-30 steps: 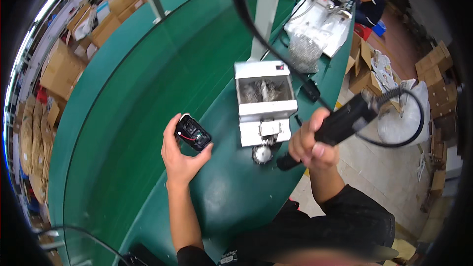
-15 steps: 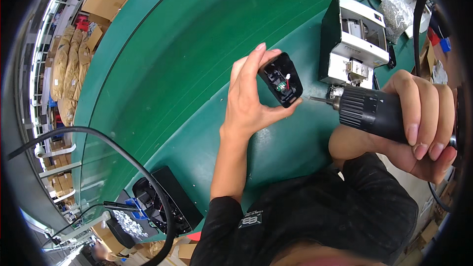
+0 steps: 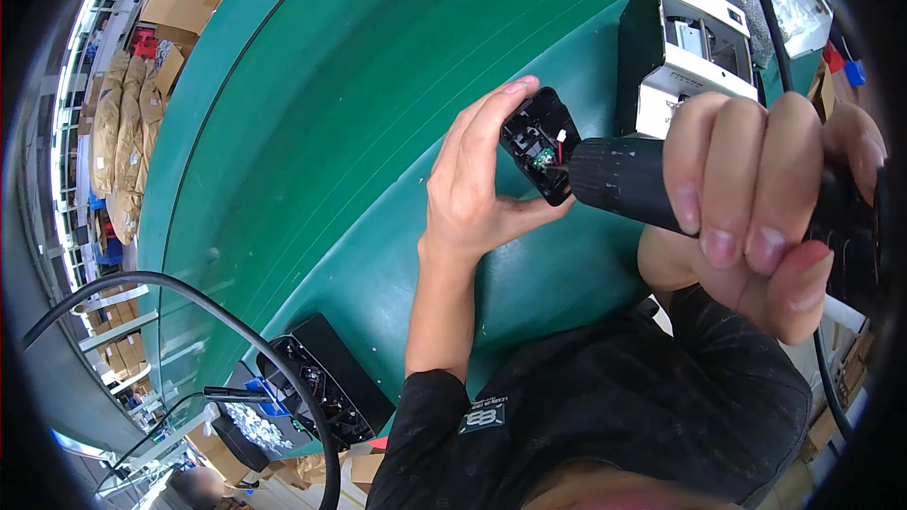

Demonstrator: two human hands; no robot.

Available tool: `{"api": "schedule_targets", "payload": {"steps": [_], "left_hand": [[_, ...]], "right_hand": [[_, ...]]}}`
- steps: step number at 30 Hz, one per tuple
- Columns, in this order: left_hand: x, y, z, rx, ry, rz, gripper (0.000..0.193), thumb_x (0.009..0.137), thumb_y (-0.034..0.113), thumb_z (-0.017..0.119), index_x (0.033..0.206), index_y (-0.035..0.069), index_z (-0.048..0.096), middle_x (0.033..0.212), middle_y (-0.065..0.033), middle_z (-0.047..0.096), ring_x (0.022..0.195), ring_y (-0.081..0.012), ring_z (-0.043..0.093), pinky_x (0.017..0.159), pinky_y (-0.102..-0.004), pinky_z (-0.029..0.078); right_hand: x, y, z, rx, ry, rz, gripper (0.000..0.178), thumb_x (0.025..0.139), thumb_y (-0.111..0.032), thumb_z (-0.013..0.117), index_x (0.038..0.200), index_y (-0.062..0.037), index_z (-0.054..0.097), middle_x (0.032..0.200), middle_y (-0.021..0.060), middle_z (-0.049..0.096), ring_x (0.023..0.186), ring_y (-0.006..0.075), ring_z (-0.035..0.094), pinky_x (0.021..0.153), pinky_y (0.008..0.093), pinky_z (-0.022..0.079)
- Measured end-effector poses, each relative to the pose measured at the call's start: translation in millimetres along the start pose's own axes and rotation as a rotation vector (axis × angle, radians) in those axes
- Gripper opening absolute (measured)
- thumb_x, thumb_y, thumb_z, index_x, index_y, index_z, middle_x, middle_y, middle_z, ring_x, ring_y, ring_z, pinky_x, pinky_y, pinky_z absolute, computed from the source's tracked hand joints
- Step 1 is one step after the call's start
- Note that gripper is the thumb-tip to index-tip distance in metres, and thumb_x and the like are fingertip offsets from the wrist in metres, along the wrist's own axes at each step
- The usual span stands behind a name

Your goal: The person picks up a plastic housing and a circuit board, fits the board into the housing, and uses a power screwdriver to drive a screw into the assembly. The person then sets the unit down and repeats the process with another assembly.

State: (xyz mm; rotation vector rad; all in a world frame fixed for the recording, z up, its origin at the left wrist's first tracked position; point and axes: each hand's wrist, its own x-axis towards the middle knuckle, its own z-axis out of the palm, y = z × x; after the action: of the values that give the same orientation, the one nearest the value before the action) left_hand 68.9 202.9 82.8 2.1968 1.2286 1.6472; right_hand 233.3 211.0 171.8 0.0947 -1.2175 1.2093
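Note:
Between the thumb and fingers of my left hand (image 3: 468,179) is a small black plastic housing (image 3: 529,127), its open side facing the right. Inside it show a green circuit board (image 3: 545,159), a red wire and a white connector. My right hand (image 3: 746,189) is wrapped round a black electric screwdriver (image 3: 619,179), held nearly level. The screwdriver's front end reaches the housing's right edge, and its bit points in toward the circuit board. Whether the bit touches a screw, I cannot make out.
A white and black screw feeder machine (image 3: 694,57) stands at the back right. At the lower left are a black box of black parts (image 3: 326,382) and a tray of small silvery pieces (image 3: 255,430). A black cable (image 3: 236,307) arches there; a green conveyor belt (image 3: 312,123) curves behind.
My right hand has moved the screwdriver left, so its tip has gone from beside the housing to inside it. The left hand and housing have shifted slightly left and up.

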Motion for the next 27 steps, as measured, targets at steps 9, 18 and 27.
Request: {"api": "schedule_targets", "payload": {"steps": [9,18,27], "left_hand": [[2.6,1.7,1.7,-0.040,0.005,0.023,0.078,0.050,0.006,0.085,0.120,-0.005,0.052,0.111,-0.0189,0.063,0.100,-0.0310,0.063,0.084,-0.0364,0.055],[3.5,6.4,-4.0,0.009,0.005,-0.006,0.078,0.048,0.008,0.087,0.117,-0.005,0.054,0.110,-0.0188,0.064,0.098,-0.0312,0.065,0.084,-0.0367,0.055],[4.9,6.3,-7.6,-0.005,0.010,-0.018,0.077,0.048,0.008,0.087,0.117,-0.005,0.054,0.109,-0.0182,0.064,0.098,-0.0310,0.065,0.084,-0.0362,0.055]], "right_hand": [[5.4,-7.7,-10.2,-0.010,-0.057,0.066,0.040,0.085,-0.013,0.065,0.121,-0.0127,0.047,0.077,-0.0031,0.052,0.065,0.0082,0.053,0.063,0.0235,0.042],[6.3,-9.6,-9.8,-0.024,-0.114,0.127,0.041,0.086,-0.012,0.063,0.123,-0.0146,0.045,0.078,-0.0028,0.052,0.066,0.0091,0.054,0.064,0.0249,0.042],[6.1,-2.3,-22.1,-0.020,-0.194,0.207,0.041,0.087,-0.012,0.061,0.124,-0.0164,0.043,0.079,-0.0026,0.052,0.067,0.0101,0.054,0.065,0.0263,0.043]]}}
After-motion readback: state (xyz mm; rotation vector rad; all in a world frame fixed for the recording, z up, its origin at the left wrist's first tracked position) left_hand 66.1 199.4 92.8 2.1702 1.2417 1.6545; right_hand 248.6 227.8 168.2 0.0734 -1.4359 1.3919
